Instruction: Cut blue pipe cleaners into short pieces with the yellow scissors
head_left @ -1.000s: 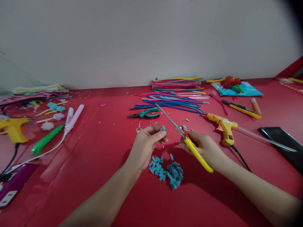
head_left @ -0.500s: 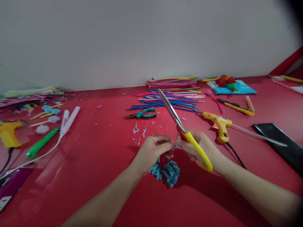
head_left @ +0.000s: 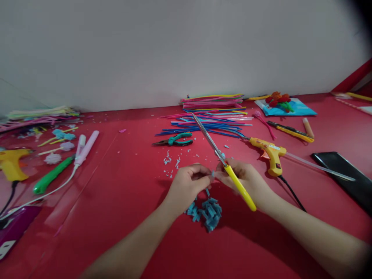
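Observation:
Scissors with yellow handles (head_left: pixel 240 189) rest in my right hand (head_left: pixel 245 176), blades closed and pointing up and away to the left. The thumb and fingertips of that hand reach toward my left hand (head_left: pixel 190 180), which pinches a small blue piece (head_left: pixel 212 173) between thumb and fingers. Both sets of fingertips nearly meet at this piece; whether the right ones touch it I cannot tell. Below the hands, a heap of short blue pieces (head_left: pixel 211 214) lies on the red table (head_left: pixel 174 248). Another blue bit (head_left: pixel 207 192) shows just under my left fingers.
Teal-handled pliers (head_left: pixel 173 140) and blue scraps (head_left: pixel 167 159) lie beyond my hands, before bundled pipe cleaners (head_left: pixel 213 104). To the right are a yellow glue gun (head_left: pixel 271 153), a cutter knife (head_left: pixel 292 131) and a black phone (head_left: pixel 340 170). A pink tool (head_left: pixel 87 147) with a cord lies left.
My right hand has shifted slightly left toward the left hand, and the scissors have turned so their handles look edge-on. The left hand keeps its pinch.

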Available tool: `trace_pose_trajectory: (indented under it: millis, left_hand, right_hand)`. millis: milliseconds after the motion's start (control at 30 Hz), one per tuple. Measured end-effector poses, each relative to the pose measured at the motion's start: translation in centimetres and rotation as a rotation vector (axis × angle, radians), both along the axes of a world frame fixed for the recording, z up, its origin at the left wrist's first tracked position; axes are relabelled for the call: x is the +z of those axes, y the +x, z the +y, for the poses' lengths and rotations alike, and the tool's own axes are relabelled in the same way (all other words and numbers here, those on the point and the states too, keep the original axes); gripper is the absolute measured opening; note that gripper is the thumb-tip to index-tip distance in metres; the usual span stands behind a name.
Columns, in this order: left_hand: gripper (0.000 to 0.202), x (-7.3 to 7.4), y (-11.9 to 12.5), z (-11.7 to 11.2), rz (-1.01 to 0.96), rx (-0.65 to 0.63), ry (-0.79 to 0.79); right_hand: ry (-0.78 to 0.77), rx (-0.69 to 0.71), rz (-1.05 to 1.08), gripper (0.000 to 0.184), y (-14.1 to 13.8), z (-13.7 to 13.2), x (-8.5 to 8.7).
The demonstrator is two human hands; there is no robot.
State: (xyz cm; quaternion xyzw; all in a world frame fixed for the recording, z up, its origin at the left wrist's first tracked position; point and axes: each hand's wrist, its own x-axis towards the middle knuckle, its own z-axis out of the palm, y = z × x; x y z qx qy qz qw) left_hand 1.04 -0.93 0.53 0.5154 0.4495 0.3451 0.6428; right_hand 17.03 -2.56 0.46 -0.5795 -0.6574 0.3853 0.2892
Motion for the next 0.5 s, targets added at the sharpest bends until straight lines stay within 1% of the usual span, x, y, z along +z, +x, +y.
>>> trace_pose_trajectory:
  millis: [67, 167, 233, 267, 367, 500]
  left_hand:
    - [0.007, 0.0, -0.3, 0.4, -0.089, 0.109, -0.007]
    - [0.010, -0.1, -0.7, 1.0, -0.254, 0.314, -0.007]
    - [0.011, -0.2, -1.0, 1.2, -0.333, 0.392, -0.005]
    - [0.010, -0.2, -1.1, 1.3, -0.356, 0.405, -0.001]
    - [0.005, -0.2, -1.3, 1.4, -0.382, 0.391, 0.035]
    - [0.005, -0.1, -1.5, 1.4, -0.388, 0.392, 0.043]
  right_hand:
    - [0.101, 0.024, -0.181, 0.024, 0.6, -0.1, 0.0]
    - [0.194, 0.062, -0.481, 0.033, 1.2, -0.3, -0.2]
    - [0.241, 0.096, -0.620, 0.035, 1.3, -0.3, -0.5]
    - [0.262, 0.114, -0.670, 0.034, 1.3, -0.4, -0.7]
    - [0.319, 0.153, -0.778, 0.032, 1.1, -0.4, -1.2]
    - [0.363, 0.155, -0.852, 0.031, 1.0, -0.4, -1.4]
